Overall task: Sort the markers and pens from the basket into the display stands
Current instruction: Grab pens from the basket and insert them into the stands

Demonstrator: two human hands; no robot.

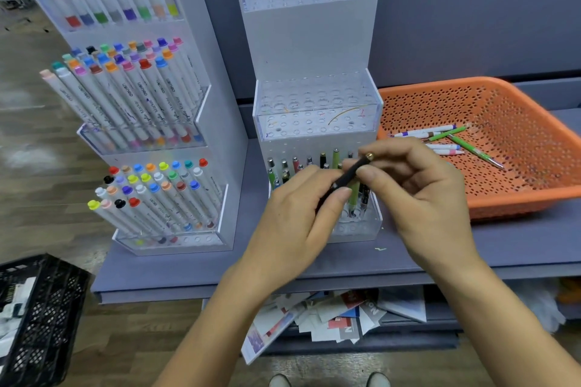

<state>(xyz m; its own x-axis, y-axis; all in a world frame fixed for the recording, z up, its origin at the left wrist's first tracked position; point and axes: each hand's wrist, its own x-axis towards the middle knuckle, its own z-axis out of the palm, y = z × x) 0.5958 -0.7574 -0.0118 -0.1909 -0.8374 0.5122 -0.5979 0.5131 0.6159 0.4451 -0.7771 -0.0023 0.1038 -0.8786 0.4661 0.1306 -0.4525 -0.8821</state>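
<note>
Both my hands hold one black pen (347, 175) with a gold tip, in front of the bottom tier of the right clear display stand (309, 44). My left hand (294, 217) grips its lower end. My right hand (418, 188) pinches its upper end near the gold tip. Several pens (295, 165) stand in that bottom tier, partly hidden by my hands; the two upper tiers hold none. The orange basket (515, 185) at the right holds several loose pens and markers (446, 140). The left display stand (220, 122) is packed with coloured markers (132, 94).
Stands and basket sit on a grey shelf (176, 267). A black plastic crate (37, 317) stands on the floor at the lower left. Loose papers (330, 317) lie on a lower shelf beneath. A dark wall runs behind the basket.
</note>
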